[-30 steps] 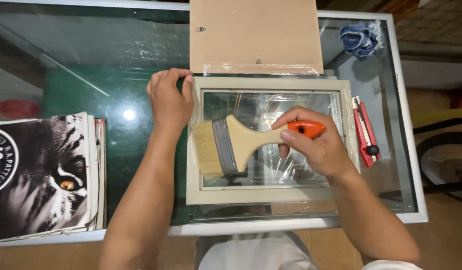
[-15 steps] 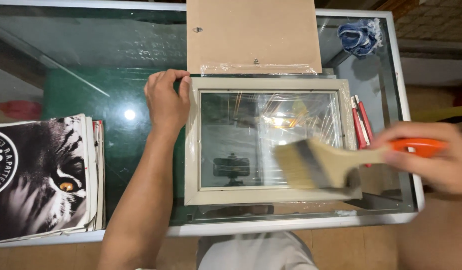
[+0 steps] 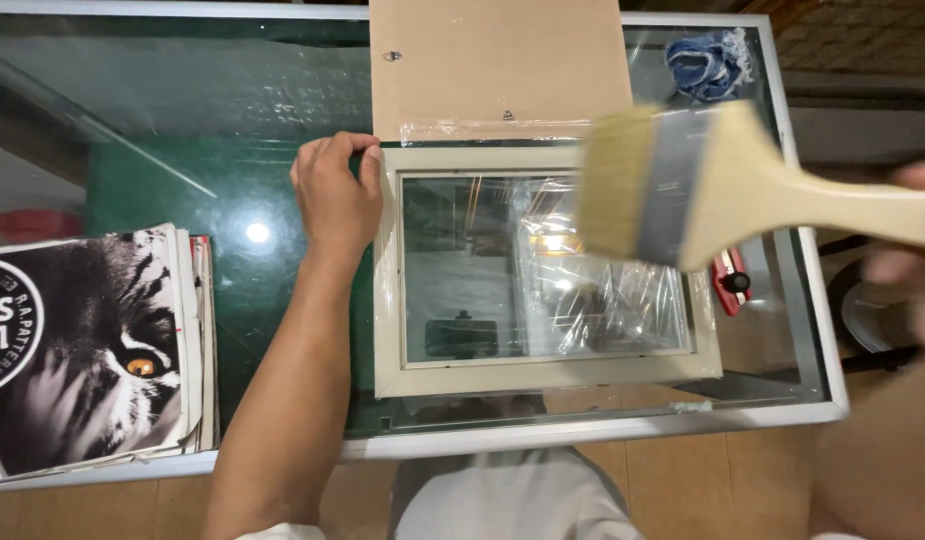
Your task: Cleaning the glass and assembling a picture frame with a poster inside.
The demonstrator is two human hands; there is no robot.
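A cream picture frame point(image 3: 483, 378) wrapped in clear plastic lies flat on the glass table point(image 3: 233, 120). My left hand point(image 3: 335, 195) rests on the frame's upper left corner, fingers curled over its edge. My right hand point(image 3: 918, 265), blurred at the right edge, grips the handle of a wide flat paintbrush point(image 3: 703, 190). The brush hangs in the air above the frame's upper right corner, bristles pointing left. A brown backing board point(image 3: 498, 65) lies just beyond the frame's top edge.
A stack of prints with a tiger face on top point(image 3: 83, 350) sits at the table's left front. A blue cloth point(image 3: 708, 62) lies at the back right. A red utility knife point(image 3: 731, 280) lies right of the frame, partly hidden by the brush.
My right hand has swept the brush off the frame's glass to the right and lifted it up toward the camera. My left hand has stayed on the frame's corner.
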